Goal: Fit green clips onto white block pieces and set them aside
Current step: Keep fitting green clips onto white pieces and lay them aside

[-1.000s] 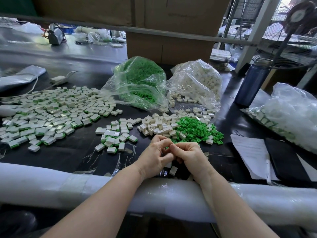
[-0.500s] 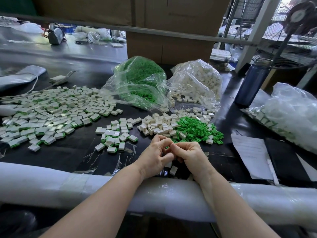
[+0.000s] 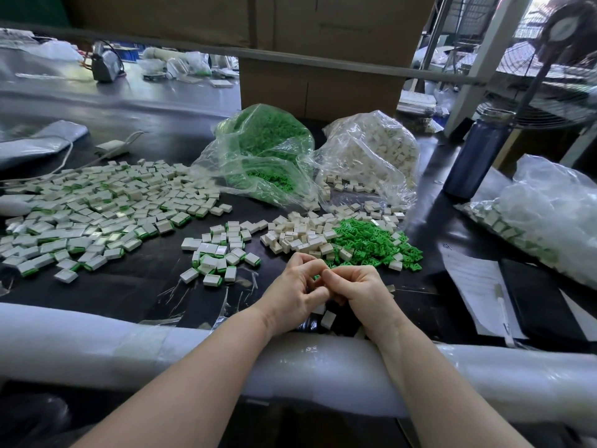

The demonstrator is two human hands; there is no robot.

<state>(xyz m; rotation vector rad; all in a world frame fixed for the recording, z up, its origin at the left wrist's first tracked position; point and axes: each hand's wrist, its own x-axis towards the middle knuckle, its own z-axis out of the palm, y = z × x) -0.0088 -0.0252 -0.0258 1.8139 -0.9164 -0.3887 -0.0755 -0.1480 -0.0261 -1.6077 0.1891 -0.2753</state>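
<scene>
From the head view, two bare forearms are seen reaching over a padded white table edge (image 3: 97, 344) onto a black table (image 3: 129, 286). The left hand (image 3: 295, 297) and right hand (image 3: 361, 295) are pressed together at centre, near the viewer, fingers curled around something small; a sliver of green is glimpsed between the fingertips, but what exactly is pinched cannot be told. Just beyond the hands, a pile of loose green clips (image 3: 371, 242) is seen, with loose white blocks (image 3: 297, 236) touching its left side. Further left lies a small cluster of finished pieces (image 3: 219, 253), and at far left a wide spread of finished pieces (image 3: 90, 211). Behind, a clear bag of green clips (image 3: 265, 150) and a clear bag of white blocks (image 3: 378, 150) are placed side by side. A dark blue bottle (image 3: 475, 156) stands upright at right, with papers (image 3: 475, 286) nearer.
</scene>
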